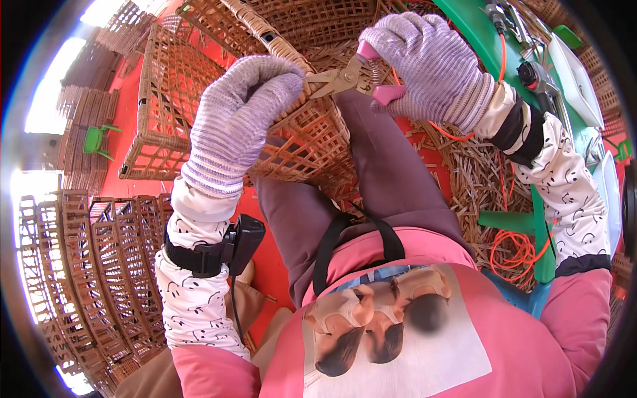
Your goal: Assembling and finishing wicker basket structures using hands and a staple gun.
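An open-weave brown wicker basket [302, 149] rests against my knees, its thick wrapped rim [286, 48] running away from me. My left hand [239, 119], in a striped lilac knit glove, is closed at that rim with fingertips pinched. What lies between them is hidden. In the matching glove, my right hand [434, 73] grips a pair of pruning snips [345, 78] by their pink handles, the spring showing between. The blades are slightly parted and point left, their tips close beside my left fingertips, over the basket's edge.
Cut cane scraps [464, 169] litter the red floor [123, 149]. Right stands a green bench [474, 26] with an air tool [531, 76] and a white tray [574, 79]; an orange hose [514, 249] coils below. Stacked wicker baskets [99, 265] and a small green chair [96, 140] are left.
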`<action>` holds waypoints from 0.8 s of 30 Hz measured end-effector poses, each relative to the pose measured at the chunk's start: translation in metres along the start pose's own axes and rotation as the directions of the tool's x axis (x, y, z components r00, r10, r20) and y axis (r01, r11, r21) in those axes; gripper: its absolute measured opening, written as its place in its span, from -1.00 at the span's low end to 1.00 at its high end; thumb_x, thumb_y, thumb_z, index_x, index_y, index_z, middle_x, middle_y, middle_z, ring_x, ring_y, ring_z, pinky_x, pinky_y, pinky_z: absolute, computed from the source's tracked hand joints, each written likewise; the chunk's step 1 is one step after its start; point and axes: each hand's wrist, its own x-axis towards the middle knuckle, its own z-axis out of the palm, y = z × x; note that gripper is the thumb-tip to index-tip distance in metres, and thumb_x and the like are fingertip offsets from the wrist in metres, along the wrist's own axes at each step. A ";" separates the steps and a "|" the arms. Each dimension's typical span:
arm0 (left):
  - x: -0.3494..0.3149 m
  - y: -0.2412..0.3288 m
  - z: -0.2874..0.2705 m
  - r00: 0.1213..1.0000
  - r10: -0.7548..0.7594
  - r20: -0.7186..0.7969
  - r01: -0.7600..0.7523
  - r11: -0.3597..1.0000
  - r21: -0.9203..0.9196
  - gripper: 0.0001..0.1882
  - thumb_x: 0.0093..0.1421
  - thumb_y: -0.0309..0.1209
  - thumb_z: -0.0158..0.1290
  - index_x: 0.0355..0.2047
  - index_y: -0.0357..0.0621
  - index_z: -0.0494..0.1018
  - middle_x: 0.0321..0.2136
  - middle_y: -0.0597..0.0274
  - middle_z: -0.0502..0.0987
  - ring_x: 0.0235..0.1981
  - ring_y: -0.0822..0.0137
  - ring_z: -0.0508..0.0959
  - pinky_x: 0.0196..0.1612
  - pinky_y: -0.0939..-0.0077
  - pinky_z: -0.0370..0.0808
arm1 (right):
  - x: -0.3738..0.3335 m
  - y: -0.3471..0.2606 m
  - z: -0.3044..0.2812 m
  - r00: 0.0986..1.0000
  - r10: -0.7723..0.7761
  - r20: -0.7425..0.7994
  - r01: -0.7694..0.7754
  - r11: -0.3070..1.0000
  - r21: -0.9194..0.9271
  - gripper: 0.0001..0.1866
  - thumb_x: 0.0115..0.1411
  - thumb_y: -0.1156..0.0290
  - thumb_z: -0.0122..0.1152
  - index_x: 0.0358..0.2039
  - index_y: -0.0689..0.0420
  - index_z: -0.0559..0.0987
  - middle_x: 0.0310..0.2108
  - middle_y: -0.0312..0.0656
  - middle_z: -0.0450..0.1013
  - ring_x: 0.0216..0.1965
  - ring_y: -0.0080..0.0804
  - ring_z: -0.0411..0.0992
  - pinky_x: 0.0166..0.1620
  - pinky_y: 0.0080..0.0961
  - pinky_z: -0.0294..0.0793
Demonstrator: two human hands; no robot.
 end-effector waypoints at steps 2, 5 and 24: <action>0.001 0.000 0.001 1.000 0.022 0.003 -0.022 1.000 -0.012 -0.83 0.10 -0.47 0.03 -0.30 -0.28 0.46 -0.43 0.26 0.51 -0.35 0.53 0.47 -0.22 0.66 0.40 | 0.008 -0.005 -0.011 0.991 -0.108 -0.084 0.096 0.985 -0.141 -0.54 -0.13 0.03 0.18 -0.31 0.08 0.39 -0.36 -0.20 0.32 -0.28 -0.22 0.30 -0.21 -0.33 0.27; 0.000 0.000 0.000 1.000 -0.001 0.006 0.001 1.000 -0.021 -0.84 0.10 -0.48 0.03 -0.30 -0.28 0.46 -0.43 0.26 0.51 -0.34 0.53 0.47 -0.22 0.66 0.40 | 0.012 -0.002 -0.008 0.978 -0.179 -0.111 0.154 0.968 -0.200 -0.45 -0.24 -0.08 0.13 -0.33 0.08 0.38 -0.37 -0.25 0.27 -0.31 -0.32 0.29 -0.30 -0.38 0.21; -0.017 -0.003 0.021 0.983 0.185 0.012 -0.112 0.543 0.832 -0.43 -0.02 -0.26 0.13 0.00 -0.07 0.23 -0.35 0.06 0.48 -0.29 0.06 0.51 -0.28 0.28 0.47 | -0.184 0.079 -0.091 0.543 0.823 0.169 -0.810 0.566 -0.152 -0.49 -0.12 0.00 0.23 -0.42 0.24 0.38 -0.50 -0.02 0.37 -0.46 -0.22 0.35 -0.33 -0.35 0.29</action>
